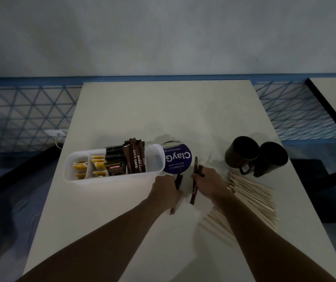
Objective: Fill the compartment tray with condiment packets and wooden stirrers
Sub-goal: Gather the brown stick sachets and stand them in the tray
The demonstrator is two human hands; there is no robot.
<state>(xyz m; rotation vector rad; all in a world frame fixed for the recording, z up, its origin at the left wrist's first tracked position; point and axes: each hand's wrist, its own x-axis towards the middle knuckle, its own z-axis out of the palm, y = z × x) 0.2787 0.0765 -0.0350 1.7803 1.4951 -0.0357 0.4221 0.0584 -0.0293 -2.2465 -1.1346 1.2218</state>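
Two hands meet low in the middle of the frame, each curled round a slim brown stick packet. The left hand (168,190) grips one packet (178,180) that pokes out above and below the fist. The right hand (208,180) pinches another packet (193,193) nearly upright. Held lengthwise like that, they are probably being squared up to slot in beside the brown sticks (135,159) standing in the compartment tray (110,177), just up-left of the left hand. Its rightmost compartment (154,159) looks bare, likely kept for the wooden stirrers (252,194), which lie fanned on the bench (163,110) at right, partly under the right forearm. Blur and dim light hide whether either hand holds more than one packet. Yellow sachets (98,163) fill the tray's left cells. A round blue label (178,158) and two dark mugs (242,154) sit beyond.
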